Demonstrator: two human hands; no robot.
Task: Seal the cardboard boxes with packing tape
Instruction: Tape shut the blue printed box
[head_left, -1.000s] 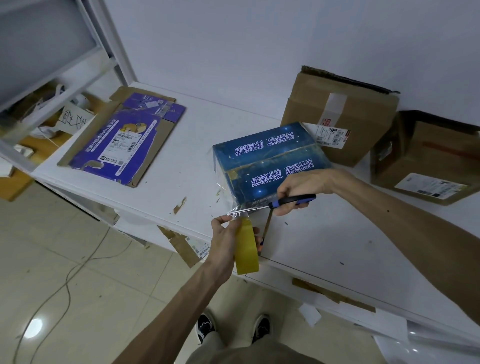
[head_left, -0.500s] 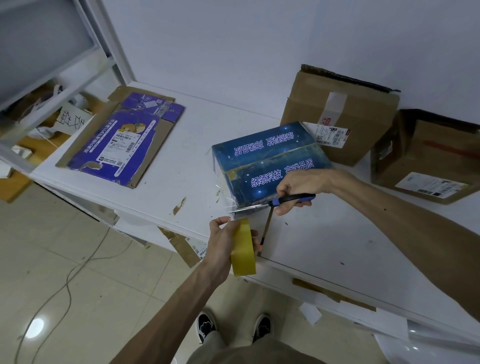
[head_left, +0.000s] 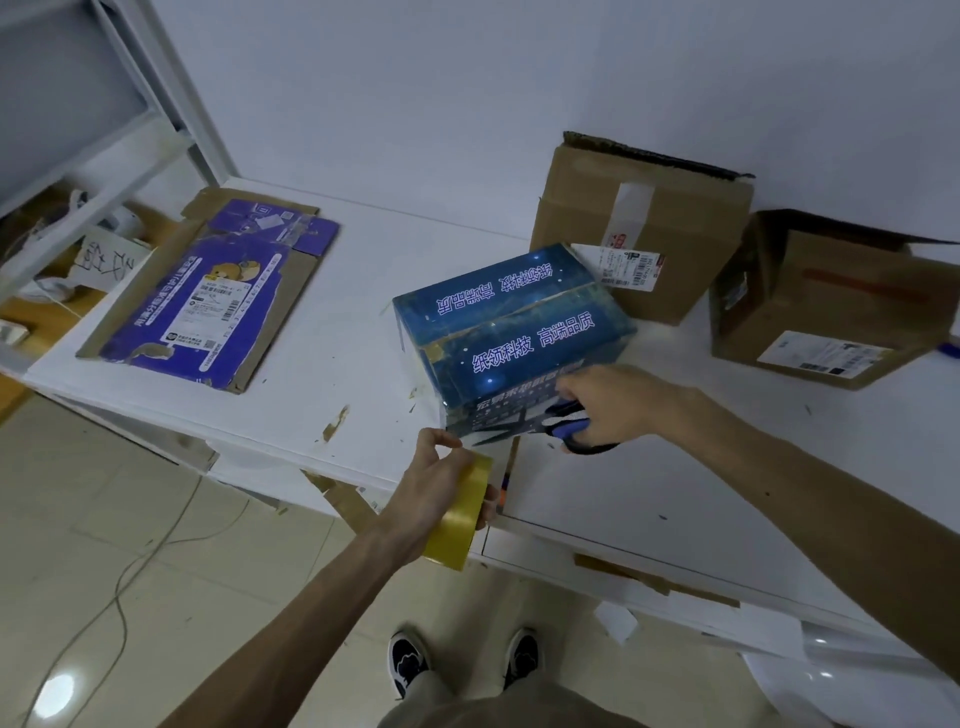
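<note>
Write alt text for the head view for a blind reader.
A person's left hand grips a yellow tape roll just off the white table while the right hand holds blue-handled scissors against the near side of a blue printed box. Two brown cardboard boxes stand behind it; a flattened purple carton lies to the left.

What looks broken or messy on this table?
The table has chipped spots showing brown near its front edge. The flat purple box is torn, with print peeled off in patches. The brown box behind the blue box has a ragged top flap.
</note>
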